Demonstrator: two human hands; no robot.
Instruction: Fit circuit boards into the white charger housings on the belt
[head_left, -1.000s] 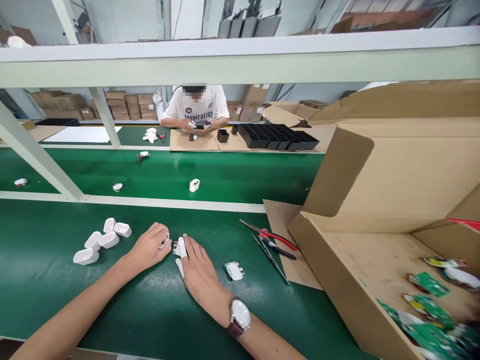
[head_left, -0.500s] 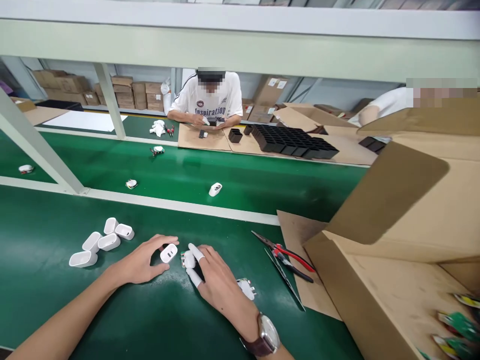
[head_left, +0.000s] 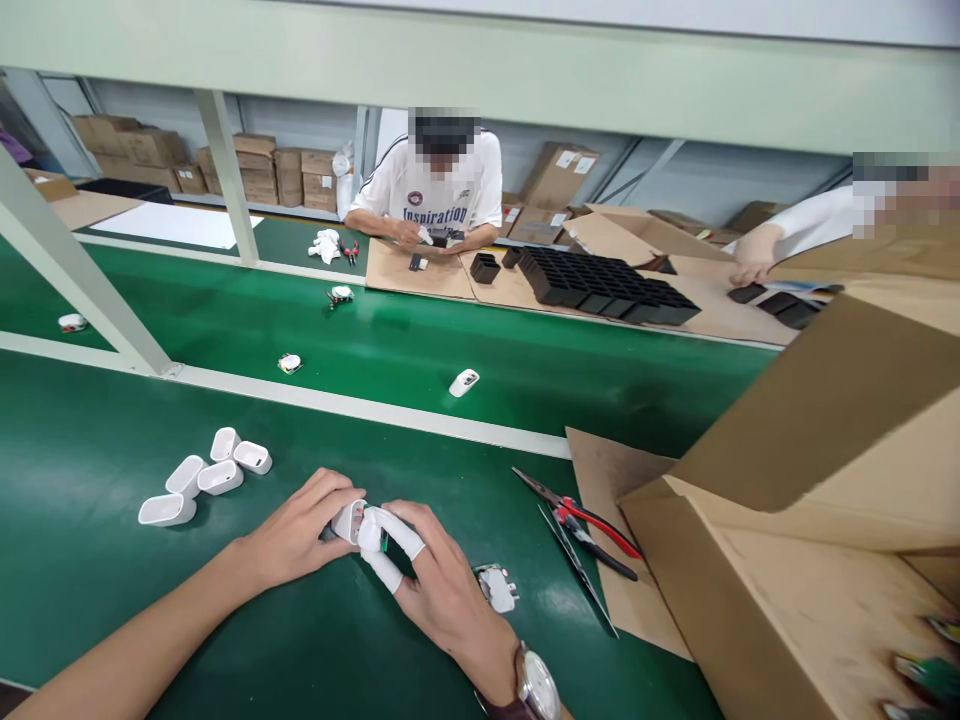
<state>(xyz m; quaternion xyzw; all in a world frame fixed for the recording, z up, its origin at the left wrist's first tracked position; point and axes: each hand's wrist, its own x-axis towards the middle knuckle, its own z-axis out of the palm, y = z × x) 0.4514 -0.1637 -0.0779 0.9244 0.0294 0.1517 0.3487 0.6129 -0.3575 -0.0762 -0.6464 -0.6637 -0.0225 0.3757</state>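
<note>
My left hand (head_left: 304,530) is closed round a small white plastic shell (head_left: 348,520) just above the green mat. My right hand (head_left: 435,580), with white finger cots on thumb and forefinger and a watch on the wrist, pinches a small part with a green circuit board (head_left: 375,530) against the open end of that shell. The two pieces touch between my fingertips. Another loose white part with metal pins (head_left: 496,587) lies on the mat just right of my right hand.
Several empty white shells (head_left: 202,480) lie to the left. Red-handled pliers (head_left: 581,520) and tweezers lie right of my hands, beside a large open cardboard box (head_left: 787,560). Beyond a white rail runs a green belt (head_left: 465,383) carrying small parts. Two people work at the far bench near black trays (head_left: 607,290).
My hands have closed together: the shell in my left hand and the part in my right now meet. The view has shifted left and down.
</note>
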